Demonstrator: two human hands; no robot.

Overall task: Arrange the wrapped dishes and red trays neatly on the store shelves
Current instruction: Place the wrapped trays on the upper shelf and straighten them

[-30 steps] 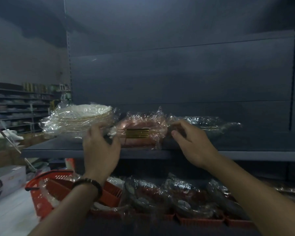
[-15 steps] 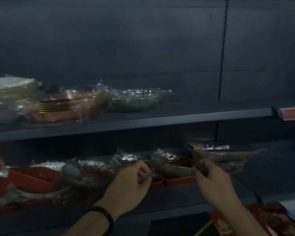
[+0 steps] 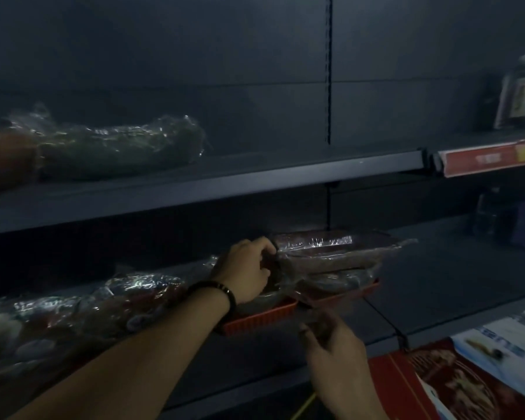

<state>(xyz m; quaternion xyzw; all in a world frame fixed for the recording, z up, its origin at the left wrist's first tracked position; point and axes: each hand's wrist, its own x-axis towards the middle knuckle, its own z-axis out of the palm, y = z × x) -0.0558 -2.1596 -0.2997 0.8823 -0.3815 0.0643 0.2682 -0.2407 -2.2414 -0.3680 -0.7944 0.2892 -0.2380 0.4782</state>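
Observation:
On the lower shelf (image 3: pixel 437 277), my left hand (image 3: pixel 246 268) grips the left end of a plastic-wrapped stack of dark reddish dishes (image 3: pixel 340 253). That stack lies on a red tray (image 3: pixel 352 294). Another red tray (image 3: pixel 261 319) sits just left of it, under my wrist. My right hand (image 3: pixel 334 353) hovers below and in front of the trays, blurred, fingers loosely curled and holding nothing. More wrapped dishes (image 3: pixel 73 307) fill the lower shelf to the left. On the upper shelf (image 3: pixel 255 180) lie a wrapped dark dish (image 3: pixel 119 147) and a brown wrapped one (image 3: pixel 3 159).
A red price strip (image 3: pixel 482 159) marks the neighbouring shelf bay on the right, with a dark jar (image 3: pixel 522 95) above it. Printed boxes (image 3: pixel 437 386) lie at the bottom right. Bare shelf surface runs right of the trays.
The view swung right. Both hands dropped from the upper shelf to the lower one. My left hand took hold of the wrapped stack on the right tray; my right hand drew back and down.

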